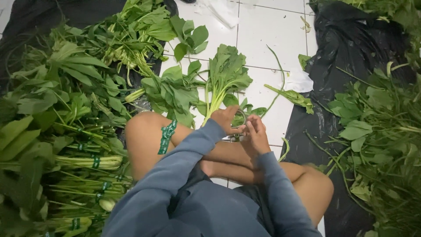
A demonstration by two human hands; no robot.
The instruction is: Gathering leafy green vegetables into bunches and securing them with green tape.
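Blue-grey long sleeves (184, 193), crossed bare legs. Left hand (228, 119) grasps a bunch of leafy green spinach stems (223, 77); right hand (255, 136) pinches beside it, over white tiled floor (267, 39).

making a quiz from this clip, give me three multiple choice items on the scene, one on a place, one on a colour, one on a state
1. Where do the tied bundles of green leafy stalks lie?
A. at the person's left
B. on the person's lap
C. on a shelf

2. What colour are the tape strips draped over the bare knee?
A. red
B. green
C. white

3. What is the state of the bunch of leafy greens at the left hand?
A. lying loose on the black plastic sheet
B. held by its stems, leaves fanned over the white tiled floor
C. sealed in a bag

Answers:
1. A, they are stacked along the left edge of the view.
2. B, the strips match the green bands on the bundles.
3. B, the left hand grips the stem ends while the right hand works beside it.
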